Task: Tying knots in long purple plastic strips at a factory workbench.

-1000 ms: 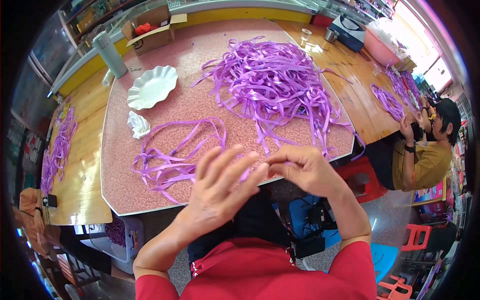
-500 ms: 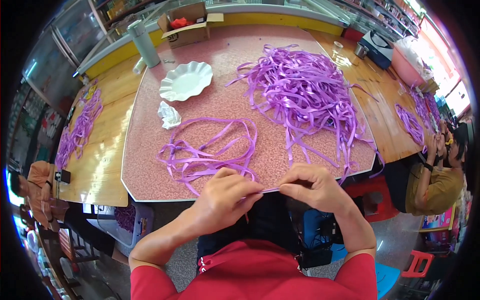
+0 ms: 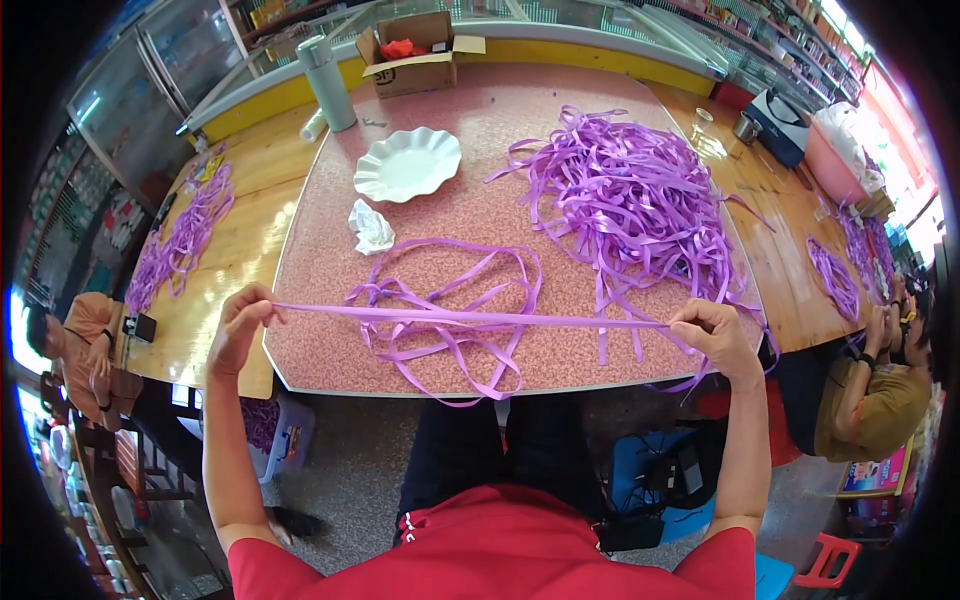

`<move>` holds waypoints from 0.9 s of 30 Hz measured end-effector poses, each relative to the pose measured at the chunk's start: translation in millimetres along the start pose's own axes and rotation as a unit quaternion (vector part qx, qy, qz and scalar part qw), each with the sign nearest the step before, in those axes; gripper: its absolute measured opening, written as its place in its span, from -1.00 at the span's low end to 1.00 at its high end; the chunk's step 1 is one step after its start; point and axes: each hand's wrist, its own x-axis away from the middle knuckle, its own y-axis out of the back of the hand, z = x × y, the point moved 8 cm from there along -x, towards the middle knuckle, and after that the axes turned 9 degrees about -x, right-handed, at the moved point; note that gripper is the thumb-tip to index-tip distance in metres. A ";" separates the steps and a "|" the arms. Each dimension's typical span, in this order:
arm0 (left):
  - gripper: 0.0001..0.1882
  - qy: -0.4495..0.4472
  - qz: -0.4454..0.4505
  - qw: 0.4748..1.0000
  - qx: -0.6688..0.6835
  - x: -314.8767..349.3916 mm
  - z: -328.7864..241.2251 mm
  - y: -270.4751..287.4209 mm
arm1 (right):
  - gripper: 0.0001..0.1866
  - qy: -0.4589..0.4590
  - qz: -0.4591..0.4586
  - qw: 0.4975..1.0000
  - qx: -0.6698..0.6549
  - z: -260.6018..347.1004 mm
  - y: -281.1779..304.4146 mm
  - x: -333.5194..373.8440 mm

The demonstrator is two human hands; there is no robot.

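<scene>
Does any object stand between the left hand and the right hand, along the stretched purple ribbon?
Nothing visible does: the purple ribbon runs taut from the left hand to the right hand. It passes in front of loose ribbons on the pink table; whether it touches them, I cannot tell.

Pink table (image 3: 325, 350) between wooden tables (image 3: 250, 240); grey speckled floor (image 3: 355, 440); bright light (image 3: 915, 210) far right.

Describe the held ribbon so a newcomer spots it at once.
Start at the pink table: the person's left hand and right hand are wide apart at its near side. The ribbon stretches between them. Its purple neighbours lie in loose loops or a tangled pile; this one is pulled straight.
</scene>
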 end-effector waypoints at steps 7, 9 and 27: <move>-0.77 0.094 -0.099 0.990 0.018 7.7 55.2 45.9 | -0.87 -0.007 -0.042 0.998 0.047 -19.9 55.8 4.3; -0.75 0.090 -0.096 0.991 0.002 0.9 67.9 42.2 | -0.87 -0.021 -0.055 0.998 -0.025 -24.5 50.2 4.1; -0.37 -0.090 0.291 0.886 0.348 39.2 -157.0 -410.5 | -0.87 0.050 -0.075 0.945 -0.315 35.0 -60.0 55.4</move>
